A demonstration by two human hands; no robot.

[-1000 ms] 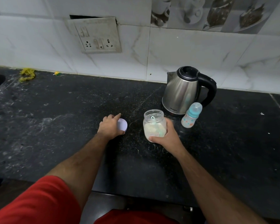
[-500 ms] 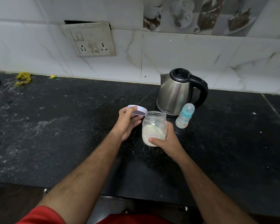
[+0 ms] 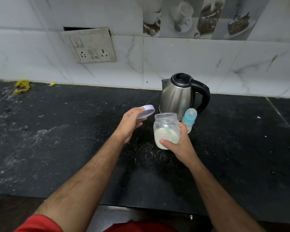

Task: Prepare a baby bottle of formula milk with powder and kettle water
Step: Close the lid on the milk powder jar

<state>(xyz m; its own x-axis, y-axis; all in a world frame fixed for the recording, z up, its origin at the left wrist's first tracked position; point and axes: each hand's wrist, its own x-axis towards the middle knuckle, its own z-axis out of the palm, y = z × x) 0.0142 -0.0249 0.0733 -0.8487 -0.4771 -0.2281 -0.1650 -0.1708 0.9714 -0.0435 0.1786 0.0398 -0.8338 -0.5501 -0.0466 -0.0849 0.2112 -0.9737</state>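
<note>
Left hand [image 3: 131, 124]: centre of the frame, raised above the counter, fingers curled around the edge of a white lid [image 3: 145, 111], which sits tilted just left of the jar's mouth.
Right hand [image 3: 179, 144]: just right of centre, thumb and fingers wrapped around the lower part of a clear jar [image 3: 167, 129].
Jar: upright, open at the top, partly filled with pale powder; a light green scoop shows inside.
Baby bottle [image 3: 189, 118]: behind and right of the jar, with a teal top, partly hidden by the right hand.
Kettle [image 3: 177, 96]: steel with a black lid and handle, standing at the back of the dark counter [image 3: 57, 139], just behind the bottle.
Switchboard [image 3: 90, 46]: upper left of the frame, on the tiled wall.
</note>
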